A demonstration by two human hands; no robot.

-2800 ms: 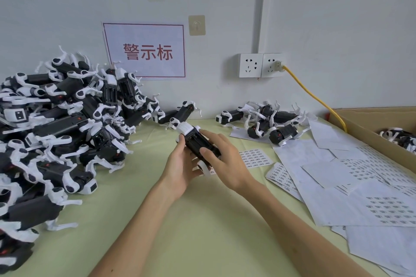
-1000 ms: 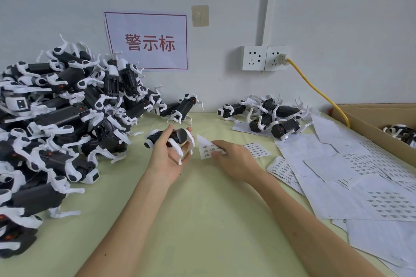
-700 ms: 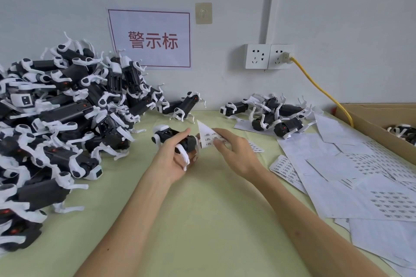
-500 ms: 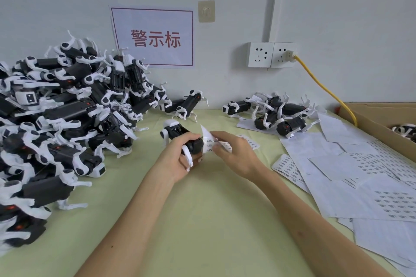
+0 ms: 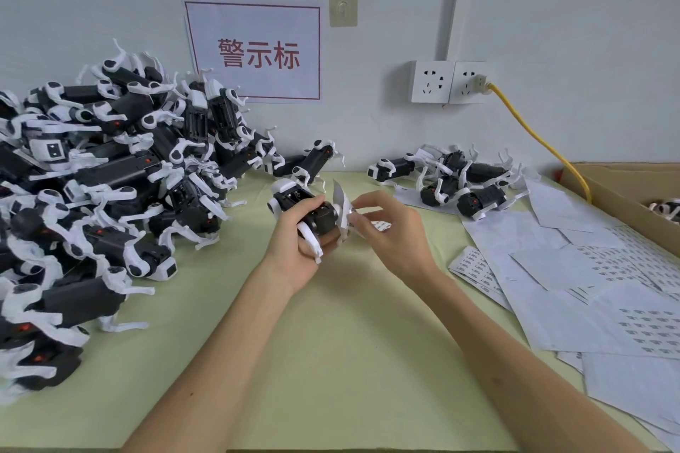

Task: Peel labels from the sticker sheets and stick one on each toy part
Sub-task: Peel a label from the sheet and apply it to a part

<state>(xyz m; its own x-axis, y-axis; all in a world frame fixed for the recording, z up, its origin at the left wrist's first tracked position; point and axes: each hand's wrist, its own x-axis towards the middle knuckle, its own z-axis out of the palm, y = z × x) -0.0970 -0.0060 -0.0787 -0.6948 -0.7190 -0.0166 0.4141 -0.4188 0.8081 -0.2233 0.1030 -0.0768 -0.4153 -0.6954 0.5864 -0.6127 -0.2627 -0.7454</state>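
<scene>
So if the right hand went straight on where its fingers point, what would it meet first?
Likely the black toy part held in the left hand, just past the sticker sheet it pinches.

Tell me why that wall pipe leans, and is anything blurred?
Head view: the wide lens makes the pipe lean; light is soft and even, no glare, shadows faint; the toy in the left hand is sharp, the sheet pinched by the right hand slightly smeared; print on the papers is too small to read.
</scene>
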